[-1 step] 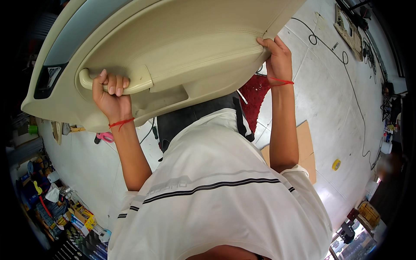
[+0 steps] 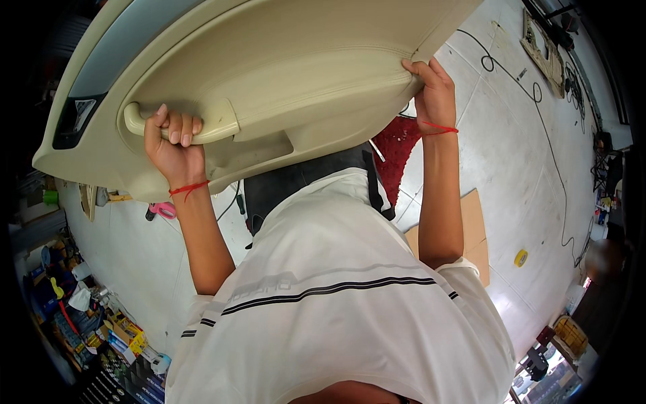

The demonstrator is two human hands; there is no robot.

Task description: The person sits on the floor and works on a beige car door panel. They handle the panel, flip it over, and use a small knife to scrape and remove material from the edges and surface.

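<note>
A large beige car door panel spans the top of the view, held up in front of me and over my lap. My left hand is wrapped around its curved pull handle, fingertips showing over the top. At the panel's right edge, my right hand grips the rim with the thumb on the front face; its other fingers are mostly hidden behind. Left of the handle sits a dark inner door latch, below a grey-blue trim strip. A storage pocket opens under the armrest.
A red mat and a cardboard sheet lie on the pale tiled floor. Farther right are a yellow tape roll and a long black cable. A pink tool lies at left, above piled boxes and supplies.
The panel and both hands have shifted very slightly to the right in view. Both grips stay the same.
</note>
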